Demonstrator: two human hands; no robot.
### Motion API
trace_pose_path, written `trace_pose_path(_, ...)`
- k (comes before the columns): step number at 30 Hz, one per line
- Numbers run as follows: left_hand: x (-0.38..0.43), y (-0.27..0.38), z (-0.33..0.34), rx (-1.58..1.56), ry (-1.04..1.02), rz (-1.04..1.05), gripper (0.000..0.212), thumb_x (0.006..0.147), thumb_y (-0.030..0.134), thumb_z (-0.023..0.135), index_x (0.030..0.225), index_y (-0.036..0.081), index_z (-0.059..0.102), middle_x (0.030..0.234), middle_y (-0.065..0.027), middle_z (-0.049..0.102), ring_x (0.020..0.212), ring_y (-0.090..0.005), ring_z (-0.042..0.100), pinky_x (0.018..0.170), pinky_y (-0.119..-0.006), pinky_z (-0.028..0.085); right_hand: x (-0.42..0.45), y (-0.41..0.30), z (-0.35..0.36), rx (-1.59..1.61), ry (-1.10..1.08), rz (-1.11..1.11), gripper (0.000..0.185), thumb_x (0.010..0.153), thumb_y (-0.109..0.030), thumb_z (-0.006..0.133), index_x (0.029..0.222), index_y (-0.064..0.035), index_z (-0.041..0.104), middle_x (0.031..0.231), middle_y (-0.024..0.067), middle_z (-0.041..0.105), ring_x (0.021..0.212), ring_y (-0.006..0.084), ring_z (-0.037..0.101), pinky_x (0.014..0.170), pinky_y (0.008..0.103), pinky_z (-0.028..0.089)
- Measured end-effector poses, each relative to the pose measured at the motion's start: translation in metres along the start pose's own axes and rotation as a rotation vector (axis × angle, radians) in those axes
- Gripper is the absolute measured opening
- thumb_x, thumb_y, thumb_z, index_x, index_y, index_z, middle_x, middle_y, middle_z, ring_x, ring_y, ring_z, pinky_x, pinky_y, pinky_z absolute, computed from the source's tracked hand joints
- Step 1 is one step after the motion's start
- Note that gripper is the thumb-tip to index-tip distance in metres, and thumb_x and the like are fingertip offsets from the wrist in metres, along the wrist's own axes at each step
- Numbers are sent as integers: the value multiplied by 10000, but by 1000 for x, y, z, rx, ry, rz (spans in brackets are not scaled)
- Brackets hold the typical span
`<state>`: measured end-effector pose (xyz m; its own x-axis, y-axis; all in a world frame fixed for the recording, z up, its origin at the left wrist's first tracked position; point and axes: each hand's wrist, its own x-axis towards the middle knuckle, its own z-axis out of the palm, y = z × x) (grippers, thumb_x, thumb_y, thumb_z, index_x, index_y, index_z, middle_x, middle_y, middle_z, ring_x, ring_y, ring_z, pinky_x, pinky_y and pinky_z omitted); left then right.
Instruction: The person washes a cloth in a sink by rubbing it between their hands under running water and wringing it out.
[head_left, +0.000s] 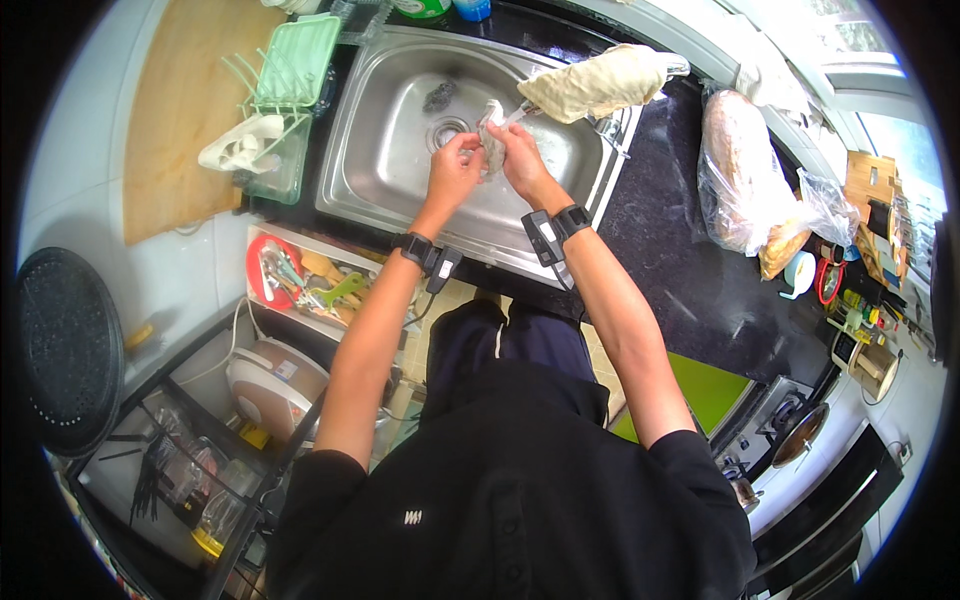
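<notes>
Above the stainless steel sink (375, 172), a wet, pale piece of cloth (493, 154) hangs between my hands. My left hand (456, 169) pinches its left side with bent fingers. Thumb and fingers of my right hand (526, 163) grip the upper right side. Water (516, 116) appears to run from the tap spout onto the cloth. A cream cloth (596, 82) lies draped over the tap (611, 131) and hides most of the spout. On the basin floor, a dark scouring pad (440, 97) lies beyond the round drain (448, 133).
Left of the sink stands a green dish rack (296, 64) with a white cloth (244, 144) over it. An open drawer (330, 300) of utensils juts out below. Bagged bread (739, 172) lies on the black countertop (660, 217) at right. Farther right is a gas stove (765, 424).
</notes>
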<state>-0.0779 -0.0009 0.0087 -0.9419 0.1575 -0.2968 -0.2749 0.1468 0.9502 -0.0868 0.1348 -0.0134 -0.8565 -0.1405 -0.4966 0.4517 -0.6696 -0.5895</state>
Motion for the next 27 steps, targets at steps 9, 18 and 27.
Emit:
trace_pose_path(9,8,18,0,578,-4,137,256,739,140,743,919,-27,672,738,-88,673,665,-135,641,599,-270,500,-4,2,-10,-153,-182,-33,441,899,-19,505,1326,-3,396,1073,74,591,1000,156,559,893,282,425)
trace_pose_path(18,28,-2,-20,353,-69,68,240,824,201,693,889,-29,679,817,-68,671,729,-122,608,671,-267,479,0,-5,-42,122,-88,69,323,968,-133,440,1261,-8,496,1203,101,574,1070,185,566,905,336,454)
trace_pose_path(27,31,-8,-10,-13,-104,40,196,856,137,664,973,-4,594,886,-41,649,802,-87,590,715,-228,469,-22,-12,-21,-652,149,-35,597,824,-27,633,1346,-30,342,1003,87,609,923,147,585,737,324,512)
